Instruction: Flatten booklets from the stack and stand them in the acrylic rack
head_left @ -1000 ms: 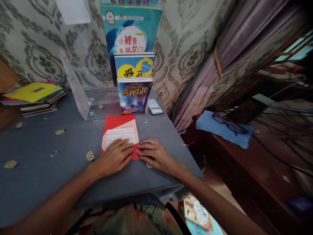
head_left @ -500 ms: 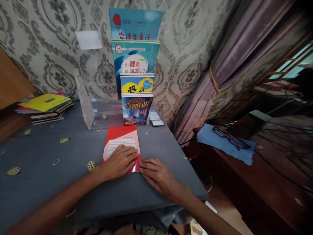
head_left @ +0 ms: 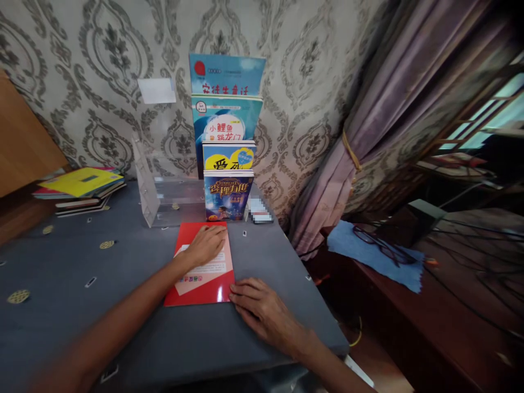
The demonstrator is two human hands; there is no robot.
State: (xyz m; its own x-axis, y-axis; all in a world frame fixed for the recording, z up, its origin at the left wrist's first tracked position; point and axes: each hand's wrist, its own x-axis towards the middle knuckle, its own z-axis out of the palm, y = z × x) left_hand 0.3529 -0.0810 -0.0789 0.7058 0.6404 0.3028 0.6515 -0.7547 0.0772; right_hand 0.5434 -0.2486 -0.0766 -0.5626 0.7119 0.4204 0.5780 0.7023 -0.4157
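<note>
A red paperback book [head_left: 192, 297] with a pale pink panel of print lies flat on the grey tablecloth. My left hand [head_left: 207, 243] rests on its upper part, palm down with the fingers stretched toward the upper right edge. At the book's near right corner, my right hand [head_left: 262, 308] lies on the cloth with fingers extended, their tips touching the edge; its thumb is largely hidden. Just beyond the book stands a clear acrylic rack [head_left: 147, 191]. Its right side holds upright books in steps, with a dark blue storybook [head_left: 227, 199] at the front and a teal book [head_left: 229, 73] at the back.
A stack of thin books with a yellow one [head_left: 84, 181] on top sits at the table's left. A blurred-out small item [head_left: 260, 210] lies right of the rack. Beyond the table's right edge, a dark red desk carries a blue cloth [head_left: 380, 254], glasses [head_left: 385, 244] and cables.
My left hand has slid away from me up the book's cover, baring its lower part. My right hand stays by the corner. The camera view has tilted up slightly.
</note>
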